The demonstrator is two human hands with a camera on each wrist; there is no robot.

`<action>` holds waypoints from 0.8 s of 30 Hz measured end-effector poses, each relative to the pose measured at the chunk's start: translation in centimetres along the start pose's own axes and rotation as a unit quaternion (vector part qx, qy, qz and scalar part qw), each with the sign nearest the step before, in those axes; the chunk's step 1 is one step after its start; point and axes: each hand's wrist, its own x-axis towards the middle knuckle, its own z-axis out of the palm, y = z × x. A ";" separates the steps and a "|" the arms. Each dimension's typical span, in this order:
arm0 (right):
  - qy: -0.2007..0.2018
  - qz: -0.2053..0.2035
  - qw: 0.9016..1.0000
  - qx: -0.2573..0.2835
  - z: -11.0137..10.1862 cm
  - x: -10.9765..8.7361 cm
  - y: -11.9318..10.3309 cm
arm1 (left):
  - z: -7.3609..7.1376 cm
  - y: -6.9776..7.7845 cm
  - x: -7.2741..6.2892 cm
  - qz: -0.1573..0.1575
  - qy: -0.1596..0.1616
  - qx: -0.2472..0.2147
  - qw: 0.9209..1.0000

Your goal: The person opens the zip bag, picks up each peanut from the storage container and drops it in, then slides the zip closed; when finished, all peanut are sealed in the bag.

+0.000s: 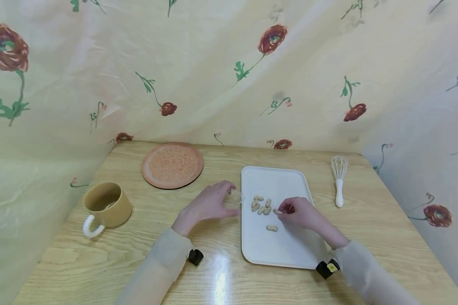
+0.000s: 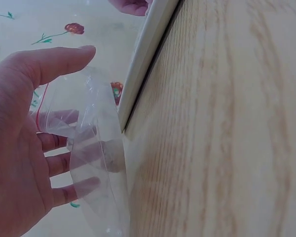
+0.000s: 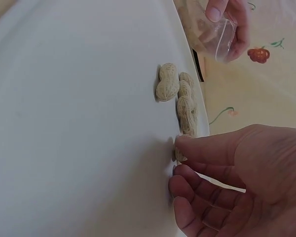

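Several peanuts lie in a loose cluster on the white tray, with a lone peanut apart from them, nearer to you. Your right hand is over the tray, thumb and forefinger closed in a pinch on one more peanut beside the cluster; whether that one touches the tray, you cannot tell. Your left hand is just off the tray's left edge, thumb and fingers spread in a wide curve around a clear plastic bag with a red line near its mouth. Fingers show through the plastic, along with a blurred tan shape. On the wooden table, a tan mug with a white handle stands to your left, a round orange mat lies farther back, and a whisk lies right of the tray.
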 end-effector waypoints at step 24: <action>0.034 -0.062 0.997 -0.038 -3.4 0.5 -5.2 | -0.3 0.3 -0.1 0.019 0.002 -0.048 0.999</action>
